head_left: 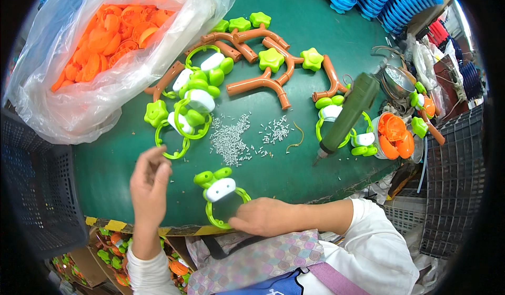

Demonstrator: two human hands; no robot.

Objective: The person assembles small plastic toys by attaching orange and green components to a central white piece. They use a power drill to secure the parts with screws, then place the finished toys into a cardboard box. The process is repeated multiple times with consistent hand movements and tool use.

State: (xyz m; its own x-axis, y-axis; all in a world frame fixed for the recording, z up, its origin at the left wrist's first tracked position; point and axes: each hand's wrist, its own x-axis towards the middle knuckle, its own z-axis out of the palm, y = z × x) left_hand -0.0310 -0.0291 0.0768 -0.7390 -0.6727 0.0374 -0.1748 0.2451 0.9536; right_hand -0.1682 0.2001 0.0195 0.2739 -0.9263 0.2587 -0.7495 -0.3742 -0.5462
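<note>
Near the table's front edge lies a toy part made of a light-green ring [248,194], a white block with two holes [220,189] and green rounded knobs [204,177]. My right hand [265,216] has its fingers closed on the ring's right side. My left hand [150,187] is raised over the table to the left, empty, with its fingers loosely bent and apart from the thumb. Just beyond its fingertips lie several similar green-and-white ring parts [195,120]. A pile of small silvery screws [230,140] lies ahead of the toy part, with a smaller heap [277,130] beside it.
A dark-green power screwdriver [351,111] hangs tip down at right, before more ring parts [363,140]. Brown branch pieces [258,84] with green stars lie farther back. A clear bag [58,111] of orange shells stands far left; blue racks [392,8] line the back.
</note>
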